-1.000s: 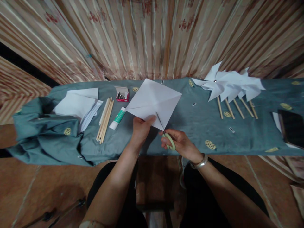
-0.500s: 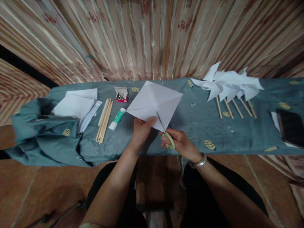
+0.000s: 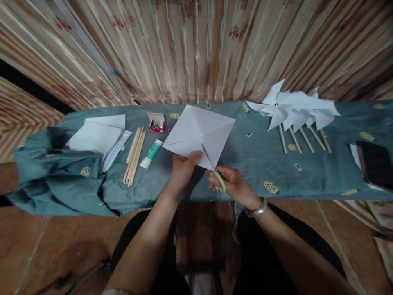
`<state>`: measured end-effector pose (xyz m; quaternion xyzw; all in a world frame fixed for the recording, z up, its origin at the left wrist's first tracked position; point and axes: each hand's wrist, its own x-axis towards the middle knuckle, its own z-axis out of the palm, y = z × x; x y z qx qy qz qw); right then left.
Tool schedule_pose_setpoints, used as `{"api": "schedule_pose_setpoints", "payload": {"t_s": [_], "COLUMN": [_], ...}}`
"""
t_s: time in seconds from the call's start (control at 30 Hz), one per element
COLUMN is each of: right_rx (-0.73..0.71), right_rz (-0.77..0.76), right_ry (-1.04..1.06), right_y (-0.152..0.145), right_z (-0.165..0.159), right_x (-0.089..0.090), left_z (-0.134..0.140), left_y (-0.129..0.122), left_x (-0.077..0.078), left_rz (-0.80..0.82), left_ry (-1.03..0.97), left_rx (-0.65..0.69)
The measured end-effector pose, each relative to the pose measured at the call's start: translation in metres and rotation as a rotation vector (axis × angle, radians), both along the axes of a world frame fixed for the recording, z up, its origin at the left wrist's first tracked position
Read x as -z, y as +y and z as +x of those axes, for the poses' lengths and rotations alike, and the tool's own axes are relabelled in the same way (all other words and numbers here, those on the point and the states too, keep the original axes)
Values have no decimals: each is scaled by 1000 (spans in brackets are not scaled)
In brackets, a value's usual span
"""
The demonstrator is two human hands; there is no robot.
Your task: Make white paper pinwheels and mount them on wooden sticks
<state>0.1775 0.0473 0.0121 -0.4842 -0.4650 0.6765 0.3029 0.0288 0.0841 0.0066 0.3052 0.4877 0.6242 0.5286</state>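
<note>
A white square of paper (image 3: 199,127), turned like a diamond and creased along its diagonals, is held above the cloth. My left hand (image 3: 184,166) grips its lower edge, thumb on top and fingers hidden beneath. In my right hand (image 3: 231,184) are scissors with pale green handles (image 3: 221,184), fingers closed round the loops. One dark blade lies over the paper near its bottom corner, pointing toward the middle; the other blade is hidden. A cut line runs inward from the paper's left corner.
On the teal cloth (image 3: 166,184), a glue stick (image 3: 152,153), wooden sticks (image 3: 135,157), a red box of small metal pins (image 3: 156,123) and white paper sheets (image 3: 95,137) lie left. Several paper pinwheels (image 3: 294,106) and a phone (image 3: 376,164) lie right. A striped curtain (image 3: 196,53) hangs behind.
Almost nothing differs. The paper has turned very slightly, its top and right corners shifting a little left; both hands keep their holds on paper and scissors.
</note>
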Motion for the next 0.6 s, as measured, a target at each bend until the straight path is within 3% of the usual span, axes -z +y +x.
{"api": "schedule_pose_setpoints", "payload": {"t_s": [0.6], "right_rx": [-29], "right_rz": [62], "right_ry": [19], "right_y": [0], "right_z": [1], "right_x": [0], "left_z": [0], "left_y": [1], "left_x": [1], "left_rz": [-1], "left_ry": [-70], "left_rx": [17]}}
